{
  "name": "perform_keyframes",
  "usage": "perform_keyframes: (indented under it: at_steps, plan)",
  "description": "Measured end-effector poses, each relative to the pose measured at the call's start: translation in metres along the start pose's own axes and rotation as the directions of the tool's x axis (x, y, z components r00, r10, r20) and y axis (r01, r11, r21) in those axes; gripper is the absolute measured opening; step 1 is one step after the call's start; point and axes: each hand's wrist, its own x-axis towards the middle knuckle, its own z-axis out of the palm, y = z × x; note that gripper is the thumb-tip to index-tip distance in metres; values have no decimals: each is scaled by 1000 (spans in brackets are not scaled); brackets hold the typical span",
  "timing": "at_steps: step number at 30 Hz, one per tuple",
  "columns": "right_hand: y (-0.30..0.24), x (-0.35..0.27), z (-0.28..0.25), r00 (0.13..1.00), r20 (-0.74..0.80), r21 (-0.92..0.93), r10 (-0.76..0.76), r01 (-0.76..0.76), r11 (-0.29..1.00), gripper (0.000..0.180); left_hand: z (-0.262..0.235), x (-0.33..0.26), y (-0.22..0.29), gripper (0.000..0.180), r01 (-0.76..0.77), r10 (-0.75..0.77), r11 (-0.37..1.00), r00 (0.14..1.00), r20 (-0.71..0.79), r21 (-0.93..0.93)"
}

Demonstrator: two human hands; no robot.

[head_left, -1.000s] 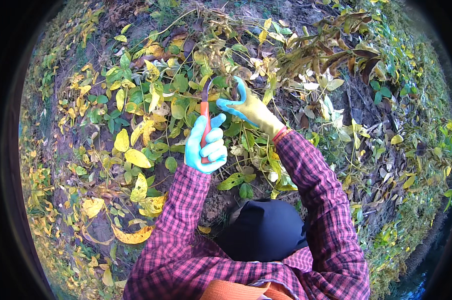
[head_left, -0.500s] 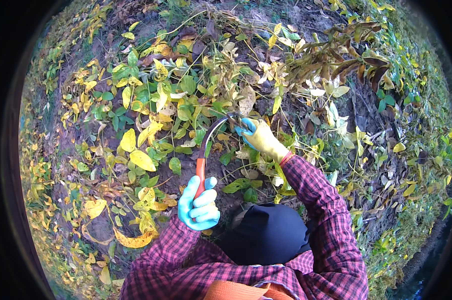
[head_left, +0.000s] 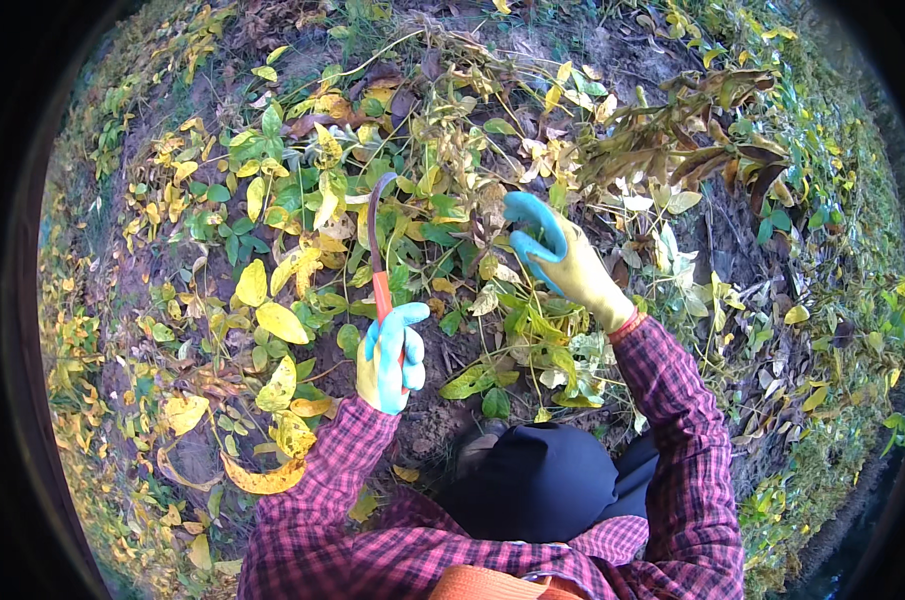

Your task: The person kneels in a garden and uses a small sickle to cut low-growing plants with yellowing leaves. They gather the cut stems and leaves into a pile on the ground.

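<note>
Gripping the orange handle of a curved sickle (head_left: 375,255) tight in the gloved left hand (head_left: 391,357), blade poking up into the yellow-green leafy plants (head_left: 302,220), and over on the right, closing the gloved right hand (head_left: 562,257) round a bunch of stems (head_left: 492,250) above bare soil (head_left: 427,420).

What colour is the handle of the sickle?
Orange-red, on the sickle handle above the left hand; head view.

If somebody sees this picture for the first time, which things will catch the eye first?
The two gloved hands at the centre: the left hand closed on a sickle with an orange handle and curved blade, the right hand reaching into the plants. Around them, yellow and green leaves cover the soil, and checked red sleeves fill the lower edge.
</note>
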Motion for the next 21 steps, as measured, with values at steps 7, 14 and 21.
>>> perform_keyframes:
  at_steps: [7, 14, 21]
  plan:
    - [32, 148, 18, 985, -67, 160, 162, -150, 976, 65, 26, 19, -7, 45, -36, 38, 999, 998, -41, 41]
    - [75, 174, 49, 948, 80, 128, 307, -315, 940, 38, 18, 42, 3, 47, -146, 151, 984, 988, -42, 106]
    - [35, 75, 44, 754, 642, -547, 143, 318, 774, 28, 3, 117, 16, 42, -144, 153, 986, 982, -115, 80]
